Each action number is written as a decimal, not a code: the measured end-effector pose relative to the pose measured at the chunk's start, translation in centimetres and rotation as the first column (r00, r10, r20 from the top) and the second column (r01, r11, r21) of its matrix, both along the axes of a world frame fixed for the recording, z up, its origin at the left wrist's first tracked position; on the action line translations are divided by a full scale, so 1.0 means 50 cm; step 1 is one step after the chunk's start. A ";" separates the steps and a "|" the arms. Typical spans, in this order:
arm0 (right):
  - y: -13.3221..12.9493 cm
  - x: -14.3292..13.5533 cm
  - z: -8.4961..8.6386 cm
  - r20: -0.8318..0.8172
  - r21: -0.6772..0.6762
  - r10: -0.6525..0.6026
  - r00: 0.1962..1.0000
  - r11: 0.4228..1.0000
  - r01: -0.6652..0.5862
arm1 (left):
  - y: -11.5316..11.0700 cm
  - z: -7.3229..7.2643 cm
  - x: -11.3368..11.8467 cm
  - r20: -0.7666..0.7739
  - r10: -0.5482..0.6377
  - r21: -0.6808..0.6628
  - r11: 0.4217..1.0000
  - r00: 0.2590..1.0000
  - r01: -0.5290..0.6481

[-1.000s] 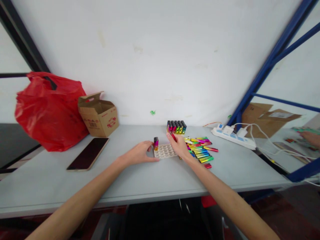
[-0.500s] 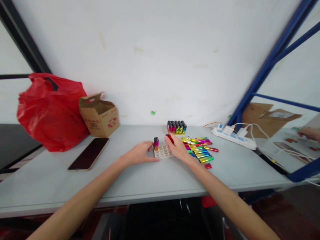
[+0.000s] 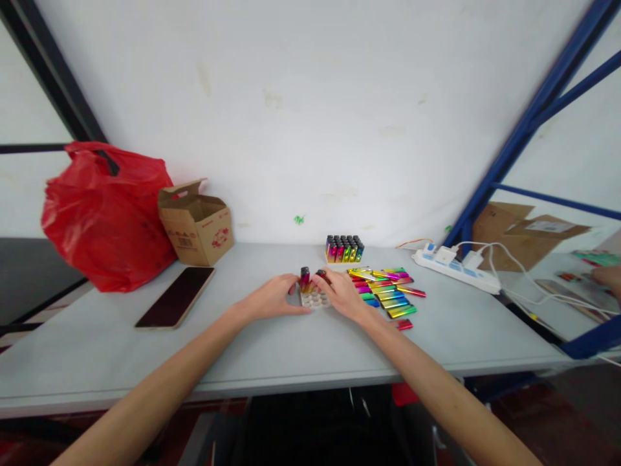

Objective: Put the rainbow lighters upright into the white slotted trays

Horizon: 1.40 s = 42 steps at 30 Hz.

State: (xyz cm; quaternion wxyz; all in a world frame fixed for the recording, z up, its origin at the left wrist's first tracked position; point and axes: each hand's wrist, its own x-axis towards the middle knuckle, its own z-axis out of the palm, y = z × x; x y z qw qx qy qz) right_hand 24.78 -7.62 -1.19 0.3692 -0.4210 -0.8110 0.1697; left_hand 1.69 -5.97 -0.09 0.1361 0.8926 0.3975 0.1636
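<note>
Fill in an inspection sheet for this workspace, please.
Surface: grey table against a marked white wall.
Job's things: pale tray with round holes, upright lighter at its left; packed lighters behind; loose lighters right.
Clutter: phone, red bag, open box.
Hands: left hand at the tray's left end, grip unclear; right hand holds a dark-topped lighter over the tray, seating hidden.
Cables: white cables from a power strip, right.
Surroundings: blue frame; another person's hand, far right.
</note>
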 end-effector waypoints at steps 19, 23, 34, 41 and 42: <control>0.042 0.156 0.034 0.449 0.168 -0.287 0.846 0.957 0.236 | 0.009 -0.011 -0.003 0.013 -0.006 -0.011 1.000 1.000 0.006; 0.056 0.240 0.033 0.597 0.085 -0.327 0.732 0.934 0.348 | 0.007 -0.005 -0.001 0.015 -0.003 -0.019 1.000 1.000 0.003; 0.063 0.205 0.058 -0.086 -0.006 -0.210 0.974 0.978 0.211 | 0.008 -0.005 -0.003 0.011 -0.007 -0.021 1.000 1.000 0.007; 0.065 0.085 0.081 -0.670 -0.315 -0.114 0.733 0.938 -0.142 | 0.010 -0.009 -0.003 0.023 -0.011 -0.017 1.000 1.000 0.011; 0.065 0.073 0.075 -0.693 -0.340 -0.115 0.711 0.923 -0.181 | 0.010 -0.009 -0.003 0.022 -0.011 -0.015 1.000 1.000 0.011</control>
